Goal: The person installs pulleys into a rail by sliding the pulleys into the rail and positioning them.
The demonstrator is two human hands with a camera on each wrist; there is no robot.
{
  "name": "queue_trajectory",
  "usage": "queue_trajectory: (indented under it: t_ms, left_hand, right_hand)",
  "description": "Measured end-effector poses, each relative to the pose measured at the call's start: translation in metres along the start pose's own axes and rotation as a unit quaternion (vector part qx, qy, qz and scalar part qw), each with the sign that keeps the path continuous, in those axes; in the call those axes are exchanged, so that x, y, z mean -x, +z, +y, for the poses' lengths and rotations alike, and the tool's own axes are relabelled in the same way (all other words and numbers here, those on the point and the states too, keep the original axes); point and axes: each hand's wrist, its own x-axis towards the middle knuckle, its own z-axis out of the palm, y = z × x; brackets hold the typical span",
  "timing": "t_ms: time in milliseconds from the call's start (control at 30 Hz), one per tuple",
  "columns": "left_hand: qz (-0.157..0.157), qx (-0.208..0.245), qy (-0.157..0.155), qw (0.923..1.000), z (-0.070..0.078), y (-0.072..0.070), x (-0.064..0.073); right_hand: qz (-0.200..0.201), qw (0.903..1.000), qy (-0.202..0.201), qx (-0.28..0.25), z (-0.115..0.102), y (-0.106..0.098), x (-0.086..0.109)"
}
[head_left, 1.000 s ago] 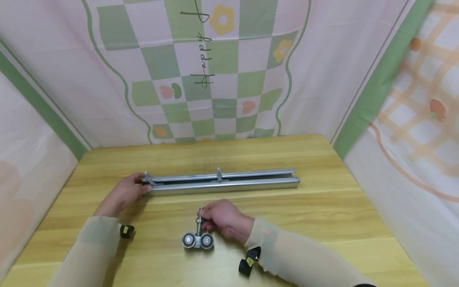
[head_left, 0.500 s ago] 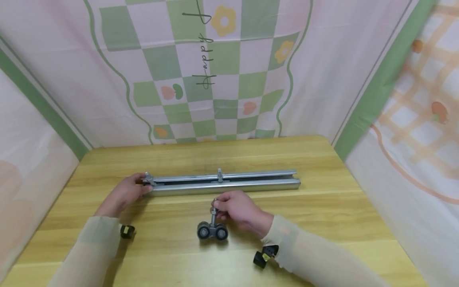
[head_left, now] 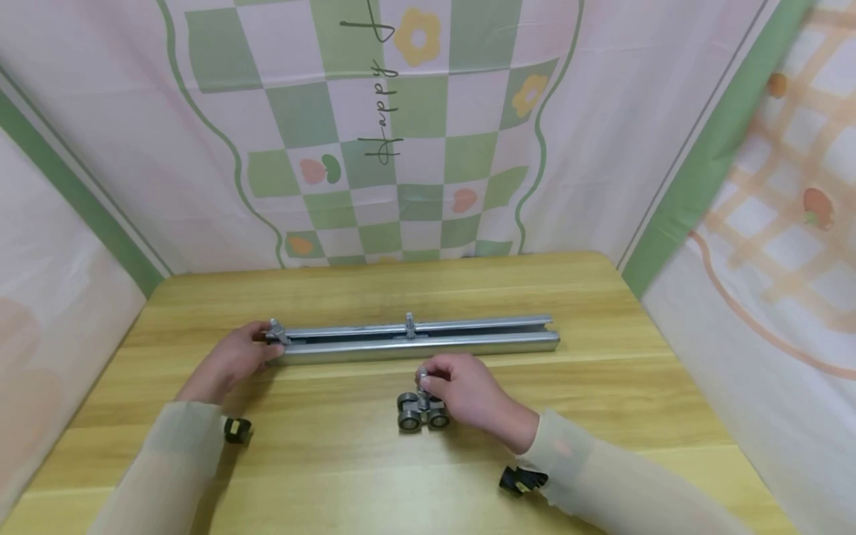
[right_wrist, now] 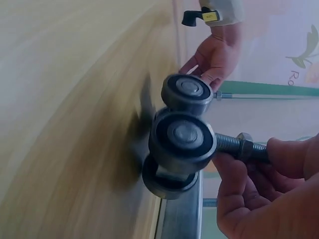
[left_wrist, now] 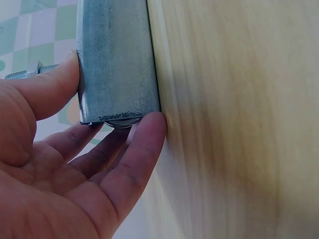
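Observation:
A silver metal track (head_left: 428,351) with an open slot lies across the table. Two threaded bolts stick up from its slot, one at the left end and one near the middle. My left hand (head_left: 242,355) holds the track's left end; the left wrist view has the thumb on the side and fingertips around the end, where a round edge shows inside. My right hand (head_left: 471,394) pinches the threaded bolt (right_wrist: 229,143) of a four-wheeled roller trolley (head_left: 421,411) between thumb and fingers. The trolley hangs wheels down, in front of the track and apart from it.
The wooden table (head_left: 602,416) extends on all sides of the track. A printed curtain (head_left: 428,134) hangs behind the far edge, with more cloth on both sides. Black wrist cameras sit at both cuffs.
My right hand has carried the trolley right and away from me, closer to the track. The trolley has tilted, so its wheels show more from above. The left hand and track stay put.

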Motion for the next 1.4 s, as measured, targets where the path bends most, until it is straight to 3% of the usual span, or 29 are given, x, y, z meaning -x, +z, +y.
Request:
queue_trajectory:
  t_ms: [433, 600, 967, 1400]
  left_hand:
    - [0.001, 0.001, -0.001, 1.0000, 0.002, 0.000, 0.000]
    - [-0.003, -0.001, 0.000, 1.0000, 0.000, 0.000, 0.000]
    - [-0.007, 0.005, 0.010, 0.9999, 0.001, 0.001, 0.003]
    - [-0.002, 0.000, 0.001, 1.0000, 0.001, 0.000, 0.002]
  right_hand:
    - [0.032, 0.9938, -0.086, 0.063, 0.004, 0.006, 0.016]
    - [0.052, 0.9886, -0.095, 0.105, 0.002, 0.006, 0.016]
    - [0.083, 0.9836, -0.053, 0.151, 0.011, -0.010, 0.021]
    - [0.115, 0.9829, -0.016, 0.142, 0.041, -0.051, 0.033]
